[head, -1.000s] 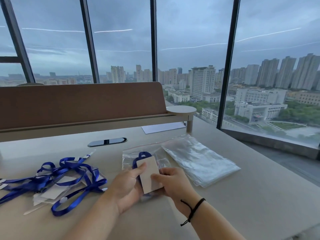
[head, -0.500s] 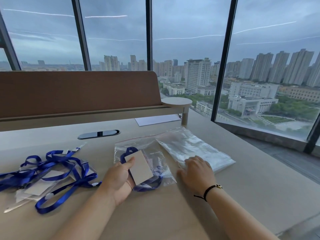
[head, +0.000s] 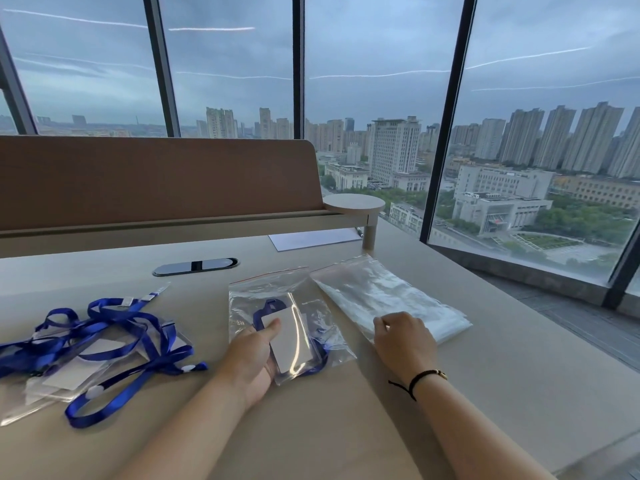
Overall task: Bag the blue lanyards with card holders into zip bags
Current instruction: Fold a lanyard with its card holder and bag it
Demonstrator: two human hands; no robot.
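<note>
A single wide-angle view came from a camera worn on the person's head. It looked forward and slightly downward across a pale desk [head: 502, 368], close enough that both forearms entered from the bottom edge. The left hand [head: 254, 358] and right hand [head: 403, 341] sat low in the centre. Beyond them the view faced a brown desk divider [head: 156, 178] and tall windows [head: 374, 64], whose frames bowed outward from lens distortion. There was no second view to overlap with.

Glossy clear plastic zip bag [head: 277, 296]
</note>
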